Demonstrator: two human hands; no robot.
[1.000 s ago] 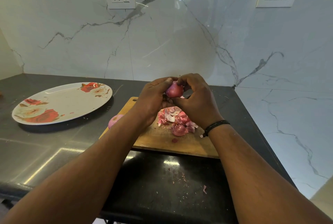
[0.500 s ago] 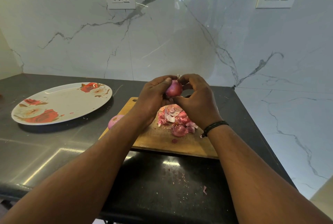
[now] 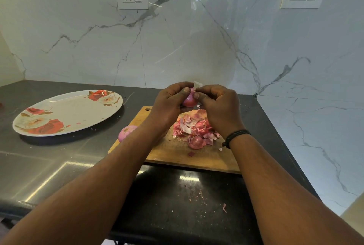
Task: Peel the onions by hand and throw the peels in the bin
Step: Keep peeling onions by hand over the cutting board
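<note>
Dark counter (image 3: 59, 166): plate (image 3: 67, 112), board (image 3: 177, 154), onion (image 3: 126, 132).

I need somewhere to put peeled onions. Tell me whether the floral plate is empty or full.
Nearly empty: the oval white rose-patterned plate on the dark countertop holds only a few tiny pink flecks; no onions lie on it.

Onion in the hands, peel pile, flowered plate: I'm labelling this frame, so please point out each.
onion (image 3: 189, 100), head view, bare pink side between the two hands.
peel pile (image 3: 194, 126), head view, middle of the heap.
flowered plate (image 3: 69, 110), head view, plain white centre.
</note>
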